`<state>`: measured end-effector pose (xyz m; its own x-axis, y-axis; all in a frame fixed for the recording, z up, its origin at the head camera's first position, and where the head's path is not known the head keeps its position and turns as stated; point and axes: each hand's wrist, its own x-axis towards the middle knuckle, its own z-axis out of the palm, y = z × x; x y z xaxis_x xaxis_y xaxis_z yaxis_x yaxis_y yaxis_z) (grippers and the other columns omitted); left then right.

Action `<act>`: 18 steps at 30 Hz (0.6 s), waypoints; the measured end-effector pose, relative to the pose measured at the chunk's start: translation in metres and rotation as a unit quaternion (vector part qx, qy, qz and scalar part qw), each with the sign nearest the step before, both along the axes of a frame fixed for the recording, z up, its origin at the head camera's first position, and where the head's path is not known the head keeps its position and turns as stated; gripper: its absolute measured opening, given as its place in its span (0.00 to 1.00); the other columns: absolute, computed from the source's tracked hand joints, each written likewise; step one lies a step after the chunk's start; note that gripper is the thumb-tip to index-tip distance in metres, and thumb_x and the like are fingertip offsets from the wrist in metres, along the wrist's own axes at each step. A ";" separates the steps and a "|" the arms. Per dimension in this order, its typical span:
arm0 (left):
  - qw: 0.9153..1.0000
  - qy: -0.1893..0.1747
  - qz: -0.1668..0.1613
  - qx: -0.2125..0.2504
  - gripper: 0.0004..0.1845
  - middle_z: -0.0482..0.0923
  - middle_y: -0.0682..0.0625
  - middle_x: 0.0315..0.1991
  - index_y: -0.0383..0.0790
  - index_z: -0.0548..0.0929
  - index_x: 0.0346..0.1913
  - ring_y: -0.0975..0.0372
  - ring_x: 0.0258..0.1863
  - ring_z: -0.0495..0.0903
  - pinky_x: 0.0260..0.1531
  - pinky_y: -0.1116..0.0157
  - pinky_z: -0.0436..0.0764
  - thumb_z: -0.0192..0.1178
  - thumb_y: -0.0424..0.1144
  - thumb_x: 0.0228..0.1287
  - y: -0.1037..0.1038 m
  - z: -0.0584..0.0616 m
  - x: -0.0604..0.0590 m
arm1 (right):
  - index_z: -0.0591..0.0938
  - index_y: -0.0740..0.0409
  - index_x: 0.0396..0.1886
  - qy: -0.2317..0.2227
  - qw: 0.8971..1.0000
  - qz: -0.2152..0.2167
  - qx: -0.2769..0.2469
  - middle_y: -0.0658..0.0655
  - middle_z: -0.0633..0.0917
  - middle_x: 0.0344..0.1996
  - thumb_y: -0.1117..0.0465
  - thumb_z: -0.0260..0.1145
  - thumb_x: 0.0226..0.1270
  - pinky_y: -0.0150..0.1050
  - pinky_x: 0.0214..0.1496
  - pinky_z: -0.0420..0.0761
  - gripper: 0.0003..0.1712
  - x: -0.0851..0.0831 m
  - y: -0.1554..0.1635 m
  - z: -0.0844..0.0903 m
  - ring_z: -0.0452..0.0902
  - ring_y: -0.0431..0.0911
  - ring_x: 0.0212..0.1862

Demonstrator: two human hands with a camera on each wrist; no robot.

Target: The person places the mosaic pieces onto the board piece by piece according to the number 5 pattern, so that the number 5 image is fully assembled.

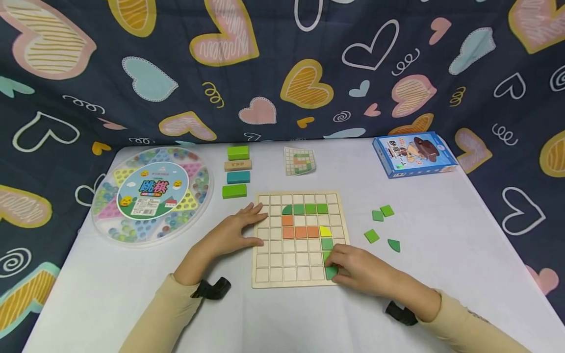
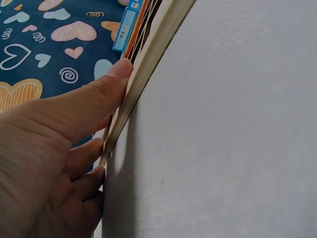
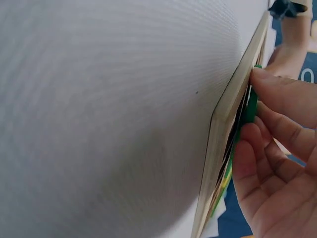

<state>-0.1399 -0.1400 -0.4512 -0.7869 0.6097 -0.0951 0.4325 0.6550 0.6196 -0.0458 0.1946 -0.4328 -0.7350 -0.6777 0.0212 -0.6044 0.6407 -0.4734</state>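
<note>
A square wooden grid board (image 1: 276, 260) lies on the white table. Its left edge is touched by the fingertips and thumb of my left hand (image 1: 234, 230), the fingers spread. At the lower right corner of the board, my right hand (image 1: 364, 269) pinches a green tile (image 1: 331, 273); the right wrist view shows this tile (image 3: 252, 106) between thumb and fingers, close over the board's surface. Green tiles (image 1: 311, 209) form a row near the top of the grid, orange tiles (image 1: 300, 232) sit below them, and a yellow tile (image 1: 325, 231) ends the orange row.
Several loose green tiles (image 1: 372, 236) lie right of the board. Behind it is a small pattern card (image 1: 300, 162). Colored blocks (image 1: 238, 177) and a round Chinese checkers set (image 1: 152, 196) stand to the left. A blue box (image 1: 415, 154) is at back right.
</note>
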 end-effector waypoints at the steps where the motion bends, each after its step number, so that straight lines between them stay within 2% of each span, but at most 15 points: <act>1: 1.000 0.000 0.000 -0.001 0.38 0.55 0.49 0.73 0.45 0.70 0.68 0.49 0.74 0.49 0.68 0.44 0.55 0.68 0.52 0.53 0.000 0.000 0.000 | 0.83 0.52 0.39 -0.001 1.000 0.001 -0.002 0.42 0.78 0.36 0.61 0.72 0.55 0.28 0.38 0.77 0.11 0.000 0.000 -0.001 0.71 0.33 0.35; 10: 1.000 0.003 -0.003 -0.002 0.38 0.55 0.49 0.73 0.45 0.69 0.68 0.49 0.74 0.49 0.69 0.45 0.56 0.68 0.52 0.53 -0.001 -0.002 -0.001 | 0.83 0.53 0.38 -0.022 1.000 -0.013 -0.018 0.44 0.79 0.35 0.64 0.71 0.55 0.26 0.36 0.76 0.10 -0.001 -0.002 -0.002 0.70 0.33 0.34; 18: 1.000 0.007 -0.007 0.000 0.39 0.55 0.49 0.73 0.46 0.69 0.68 0.49 0.74 0.50 0.68 0.44 0.56 0.68 0.53 0.54 -0.002 -0.002 -0.001 | 0.82 0.53 0.37 -0.049 0.997 -0.036 -0.037 0.44 0.77 0.30 0.66 0.71 0.52 0.26 0.35 0.75 0.11 -0.001 -0.002 -0.003 0.70 0.34 0.33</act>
<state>-0.1410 -0.1418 -0.4536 -0.7792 0.6212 -0.0835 0.4514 0.6485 0.6129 -0.0467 0.1923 -0.4355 -0.7827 -0.6223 -0.0060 -0.5064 0.6425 -0.5751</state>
